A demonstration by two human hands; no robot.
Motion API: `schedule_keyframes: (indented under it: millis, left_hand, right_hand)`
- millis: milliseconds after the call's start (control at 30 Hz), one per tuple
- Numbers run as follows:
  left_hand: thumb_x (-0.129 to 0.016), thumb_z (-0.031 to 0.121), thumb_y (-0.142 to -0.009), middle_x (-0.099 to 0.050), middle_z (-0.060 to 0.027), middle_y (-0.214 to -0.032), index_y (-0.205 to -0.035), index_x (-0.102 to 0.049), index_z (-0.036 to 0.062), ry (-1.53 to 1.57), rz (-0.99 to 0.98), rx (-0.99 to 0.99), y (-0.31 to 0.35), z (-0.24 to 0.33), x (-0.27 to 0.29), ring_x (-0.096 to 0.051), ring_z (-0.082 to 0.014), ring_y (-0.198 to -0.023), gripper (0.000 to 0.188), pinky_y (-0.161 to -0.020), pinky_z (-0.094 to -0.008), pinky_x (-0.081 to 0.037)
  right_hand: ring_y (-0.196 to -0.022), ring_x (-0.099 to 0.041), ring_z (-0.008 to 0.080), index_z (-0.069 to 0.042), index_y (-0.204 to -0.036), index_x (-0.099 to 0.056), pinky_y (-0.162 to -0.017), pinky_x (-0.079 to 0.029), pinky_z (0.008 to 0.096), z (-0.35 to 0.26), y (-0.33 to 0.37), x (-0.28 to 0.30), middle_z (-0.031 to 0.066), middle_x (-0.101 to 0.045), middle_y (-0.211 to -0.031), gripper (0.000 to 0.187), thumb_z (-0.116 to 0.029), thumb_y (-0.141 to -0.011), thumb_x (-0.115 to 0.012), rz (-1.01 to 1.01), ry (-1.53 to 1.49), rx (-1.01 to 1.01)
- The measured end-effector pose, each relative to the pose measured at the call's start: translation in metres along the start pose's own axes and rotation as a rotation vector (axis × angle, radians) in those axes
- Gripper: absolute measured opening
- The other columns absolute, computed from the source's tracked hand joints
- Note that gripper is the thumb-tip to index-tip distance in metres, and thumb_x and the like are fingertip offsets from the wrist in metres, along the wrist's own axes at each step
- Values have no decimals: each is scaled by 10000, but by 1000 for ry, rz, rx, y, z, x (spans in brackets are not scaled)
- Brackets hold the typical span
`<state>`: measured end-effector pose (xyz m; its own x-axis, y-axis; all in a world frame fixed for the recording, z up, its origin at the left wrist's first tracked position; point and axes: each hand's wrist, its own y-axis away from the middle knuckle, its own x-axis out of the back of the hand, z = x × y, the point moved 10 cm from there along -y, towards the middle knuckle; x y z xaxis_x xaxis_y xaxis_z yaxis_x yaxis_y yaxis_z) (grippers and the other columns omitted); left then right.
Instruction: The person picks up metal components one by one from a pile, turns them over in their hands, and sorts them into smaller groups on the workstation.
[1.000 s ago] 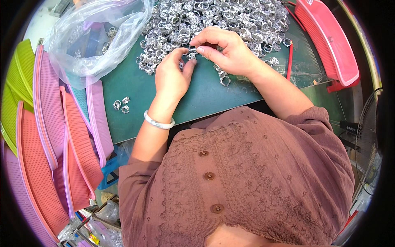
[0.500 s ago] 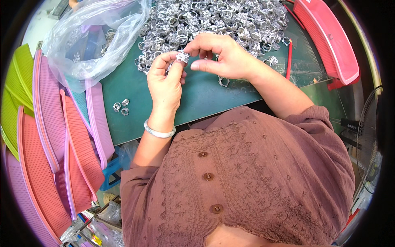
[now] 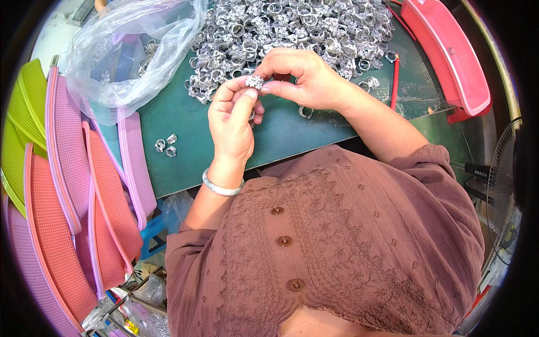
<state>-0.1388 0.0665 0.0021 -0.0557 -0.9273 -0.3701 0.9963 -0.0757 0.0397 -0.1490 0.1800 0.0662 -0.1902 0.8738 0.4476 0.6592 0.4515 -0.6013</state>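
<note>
A silvery ring with a cluster of sparkling stones (image 3: 254,82) is pinched between the thumb and fingers of my left hand (image 3: 234,115). My right hand (image 3: 303,78) meets it from the other side, its thumb and forefinger closed at the ring's edge. Another bit of silvery metal shows in the curled lower fingers of the left hand, mostly hidden. Just beyond both hands spreads a large heap of similar rings (image 3: 303,28). A single ring (image 3: 305,112) lies on the green table (image 3: 281,140) below my right wrist.
Three loose rings (image 3: 170,145) lie on the table's left part. A clear plastic bag (image 3: 140,95) with some rings stands at the far left. Stacked colourful baskets (image 3: 62,224) crowd the left side. A red stick-like tool (image 3: 394,81) and a pink basket (image 3: 449,56) are at the right.
My left hand has shifted slightly right, carrying the ring toward my right hand. The right thumb and forefinger, apart before, have closed in at the ring.
</note>
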Motion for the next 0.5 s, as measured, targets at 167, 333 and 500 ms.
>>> schedule_keyframes:
  millis: [167, 333, 500]
  left_hand:
    - [-515, 160, -887, -606, -50, -753, -936, -569, 28, 68, -41, 84, 2, -7, -3, -511, -79, -553, 151, -458, -184, -386]
    - [-504, 174, -893, -603, -54, -742, -918, -572, 30, 107, -55, 138, 2, -12, -3, -512, -85, -547, 161, -446, -188, -383]
    - [-495, 189, -897, -599, -54, -733, -911, -571, 30, 117, -60, 160, 2, -14, -4, -513, -88, -544, 177, -440, -190, -382]
  right_hand:
    - [-694, -559, 148, -6, -896, -598, -561, -447, 241, 0, 0, -2, 58, -580, -795, 156, -43, -748, -629, -32, -24, -21]
    - [-690, -556, 153, 0, -894, -594, -558, -446, 243, 2, 1, -3, 65, -574, -786, 152, -44, -752, -628, -47, -33, -44]
    - [-684, -553, 150, -2, -893, -595, -558, -441, 243, 4, 2, -4, 64, -570, -775, 146, -42, -757, -627, -48, -39, -44]
